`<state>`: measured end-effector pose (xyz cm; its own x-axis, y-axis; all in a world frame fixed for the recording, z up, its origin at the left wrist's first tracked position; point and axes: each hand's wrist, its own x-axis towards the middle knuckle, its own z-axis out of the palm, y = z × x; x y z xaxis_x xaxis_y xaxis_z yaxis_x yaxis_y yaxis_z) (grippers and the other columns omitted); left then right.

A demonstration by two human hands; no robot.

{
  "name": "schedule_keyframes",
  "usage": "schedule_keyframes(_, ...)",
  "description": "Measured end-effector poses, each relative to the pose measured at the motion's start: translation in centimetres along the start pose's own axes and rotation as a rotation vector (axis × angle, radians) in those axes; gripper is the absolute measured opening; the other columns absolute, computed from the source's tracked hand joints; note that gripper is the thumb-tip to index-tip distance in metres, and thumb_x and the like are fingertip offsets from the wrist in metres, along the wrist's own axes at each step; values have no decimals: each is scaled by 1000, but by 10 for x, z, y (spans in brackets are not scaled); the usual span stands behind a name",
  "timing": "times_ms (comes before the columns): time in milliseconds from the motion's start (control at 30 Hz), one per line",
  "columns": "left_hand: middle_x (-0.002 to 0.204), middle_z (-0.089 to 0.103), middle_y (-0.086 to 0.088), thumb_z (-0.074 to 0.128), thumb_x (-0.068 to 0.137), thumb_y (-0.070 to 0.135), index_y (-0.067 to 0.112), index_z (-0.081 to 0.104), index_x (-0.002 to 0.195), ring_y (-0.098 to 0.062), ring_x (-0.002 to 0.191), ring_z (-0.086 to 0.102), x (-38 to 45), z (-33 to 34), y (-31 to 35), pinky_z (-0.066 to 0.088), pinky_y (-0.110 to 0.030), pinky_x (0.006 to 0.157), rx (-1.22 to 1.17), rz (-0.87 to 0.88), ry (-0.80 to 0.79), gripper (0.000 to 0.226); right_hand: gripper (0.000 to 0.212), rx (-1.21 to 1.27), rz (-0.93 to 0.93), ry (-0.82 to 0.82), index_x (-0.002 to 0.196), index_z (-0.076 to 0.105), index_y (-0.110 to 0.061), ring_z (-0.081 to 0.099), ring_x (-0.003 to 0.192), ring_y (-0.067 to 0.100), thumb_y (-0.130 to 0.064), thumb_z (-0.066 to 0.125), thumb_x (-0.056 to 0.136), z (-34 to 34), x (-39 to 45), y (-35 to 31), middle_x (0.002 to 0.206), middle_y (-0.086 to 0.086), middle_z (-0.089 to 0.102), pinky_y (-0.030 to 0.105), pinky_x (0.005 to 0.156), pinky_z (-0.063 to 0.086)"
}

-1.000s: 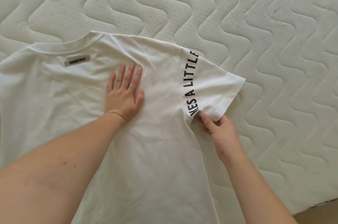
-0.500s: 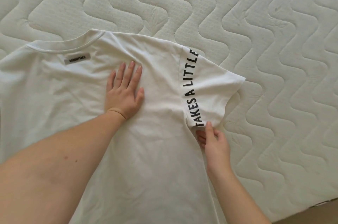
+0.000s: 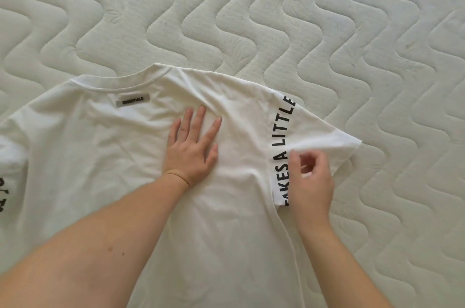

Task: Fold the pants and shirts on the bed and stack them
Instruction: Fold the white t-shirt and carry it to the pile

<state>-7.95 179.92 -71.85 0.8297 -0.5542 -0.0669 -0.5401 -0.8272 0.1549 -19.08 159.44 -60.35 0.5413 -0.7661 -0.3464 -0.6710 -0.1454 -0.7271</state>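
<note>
Garment: a white shirt (image 3: pixel 105 161) is laid flat on the bed (image 3: pixel 251 18), neckline at the far end, hem running out of view at the near edge.
Neck label: a grey strip (image 3: pixel 132 100) printed ESSENTIALS is seen just below the collar, to the far left of the pressing hand.
Left hand: the left hand (image 3: pixel 192 151) is laid palm down on the upper middle of the shirt, fingers straight and slightly spread (nothing is gripped; the cloth is only pressed).
Right hand: the right hand (image 3: pixel 310 176) is held at the right sleeve (image 3: pixel 327 139), fingers curled, with the lifted lower hem of the sleeve pinched between thumb and fingertips.
Sleeve state: the cloth directly beyond the pinch is raised into a soft fold; the far corner of the sleeve lies outward from the grip, on the bed.
Lettering: black capitals reading AKES A LITTLE (image 3: pixel 283 154) run along the shoulder seam, immediately inboard of the pinch; the nearest letters are partly covered by the right hand.
Opposite sleeve: the left sleeve (image 3: pixel 10 156) is seen at the picture's edge, well apart from both hands, with black print (image 3: pixel 3 197) that cannot be read.
Support surface: the bed is covered in a pale quilted fabric with wavy stitching, exposed beyond and outboard of the grip.
</note>
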Motion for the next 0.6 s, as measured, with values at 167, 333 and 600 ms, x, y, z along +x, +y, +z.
schedule_keyframes(167,164,18,-6,36,93,44,34,31,152,-28,152,10,1,1,-1,13,-48,121,-10,7,13,60,34,-408,-385,-140,129,55,-24,41,122,20,-35,55,97,51,91,-47,130,-5,53,32,99,26)
schedule_keyframes(333,164,17,-6,38,91,45,33,26,153,-27,152,10,1,0,-1,12,-47,121,-15,11,10,64,24,-774,-384,-350,96,58,-24,47,112,26,-48,59,92,76,147,-73,110,0,57,36,92,31)
schedule_keyframes(600,163,15,-14,38,88,46,7,19,155,-24,152,10,1,-2,1,11,-45,122,-8,-81,-8,80,23,-746,-511,-146,97,60,-17,51,99,27,-39,60,93,75,139,-62,102,4,61,37,88,32)
